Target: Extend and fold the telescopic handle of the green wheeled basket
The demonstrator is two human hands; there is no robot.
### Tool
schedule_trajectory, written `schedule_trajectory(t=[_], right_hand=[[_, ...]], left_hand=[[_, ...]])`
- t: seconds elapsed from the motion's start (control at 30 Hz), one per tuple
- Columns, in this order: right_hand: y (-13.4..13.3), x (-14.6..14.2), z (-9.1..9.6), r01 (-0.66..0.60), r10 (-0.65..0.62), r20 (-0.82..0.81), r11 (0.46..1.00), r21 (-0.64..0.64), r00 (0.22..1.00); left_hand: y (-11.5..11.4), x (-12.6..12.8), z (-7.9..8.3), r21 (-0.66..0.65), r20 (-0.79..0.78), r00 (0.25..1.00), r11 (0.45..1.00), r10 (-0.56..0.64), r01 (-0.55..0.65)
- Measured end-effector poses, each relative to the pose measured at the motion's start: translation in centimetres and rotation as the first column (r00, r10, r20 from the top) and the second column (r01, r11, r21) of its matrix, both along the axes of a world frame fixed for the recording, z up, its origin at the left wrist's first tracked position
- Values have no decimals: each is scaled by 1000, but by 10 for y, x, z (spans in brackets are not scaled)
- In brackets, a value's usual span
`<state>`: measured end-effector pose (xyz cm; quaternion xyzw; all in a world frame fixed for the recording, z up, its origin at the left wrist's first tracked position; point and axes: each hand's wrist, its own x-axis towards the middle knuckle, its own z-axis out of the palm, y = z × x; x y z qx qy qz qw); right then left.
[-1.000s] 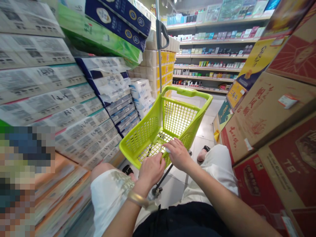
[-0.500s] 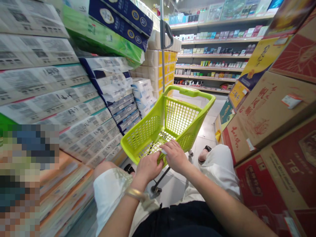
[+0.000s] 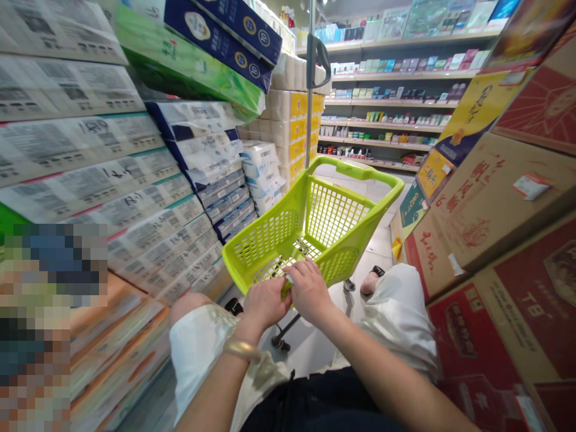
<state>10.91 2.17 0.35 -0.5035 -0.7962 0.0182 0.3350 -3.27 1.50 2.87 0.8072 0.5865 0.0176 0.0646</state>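
A lime-green wheeled shopping basket [image 3: 256, 237] with perforated sides stands tilted between my knees, its inside bare of goods. My left hand [image 3: 267, 303] is closed over its near rim, with a gold bangle on that wrist. Right beside it, my right hand [image 3: 309, 292] wraps the same rim, its fingers reaching over the top edge. A small white bit shows by the right fingers, too little of it visible to name. At the far end rises a grey pole with a looped handle [image 3: 317, 63]. Below my hands a black caster [image 3: 281, 343] rests on the floor.
Packs of paper goods [image 3: 130, 180] are stacked high on the left. Printed cartons [image 3: 508, 204] line the right. Shelves of small boxes and bottles [image 3: 387, 102] cross the far end. Pale floor tiles [image 3: 380, 240] run along the narrow aisle. The lower left is pixelated.
The basket's far end and its pole have swung a little to the right. Both hands have shifted slightly left while keeping their hold on the rim.
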Motion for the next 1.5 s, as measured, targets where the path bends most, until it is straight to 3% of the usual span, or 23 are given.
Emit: schedule_trajectory(t=[0.13, 0.27, 0.33, 0.43, 0.6, 0.7, 0.9, 1.0, 1.17, 1.27, 1.4, 1.5], right_hand=[[6, 16, 1, -23, 22, 15, 1000, 3, 1000], [28, 59, 9, 148, -148, -18, 987, 54, 989], [33, 66, 11, 200, -198, -30, 977, 77, 980], [24, 49, 8, 205, -204, -31, 976, 71, 979], [3, 11, -2, 69, -69, -7, 997, 42, 998], [6, 20, 0, 53, -54, 2, 998, 43, 999], [24, 55, 10, 221, -219, -53, 975, 29, 974], [17, 39, 7, 208, -207, -56, 978, 24, 977], [-1, 5, -2, 52, -51, -22, 998, 44, 998], [3, 17, -1, 44, -43, -9, 998, 45, 999], [20, 54, 6, 135, -134, -7, 988, 76, 991], [24, 62, 8, 189, -188, -18, 978, 83, 982]], left_hand=[[-1, -1, 1, -6, 30, 999, 1000, 15, -15], [-2, 1, 1, 2, 58, 998, 999, 34, -34], [-1, 2, 0, 5, 63, 997, 999, 33, -33], [0, 3, 0, 10, 64, 997, 999, 33, -34], [1, 1, 1, -5, 28, 999, 999, 32, -32], [1, -1, 2, -11, 27, 999, 999, 42, -42], [-1, 4, -2, 7, 47, 996, 997, 71, -71], [0, 6, -1, 0, 31, 997, 997, 75, -75], [2, 4, 2, -32, -21, 997, 997, 68, -69], [2, 3, 1, -18, -16, 997, 997, 74, -74], [0, 4, 0, 3, 12, 996, 996, 88, -88], [-1, 7, 0, 4, 18, 996, 996, 86, -86]])
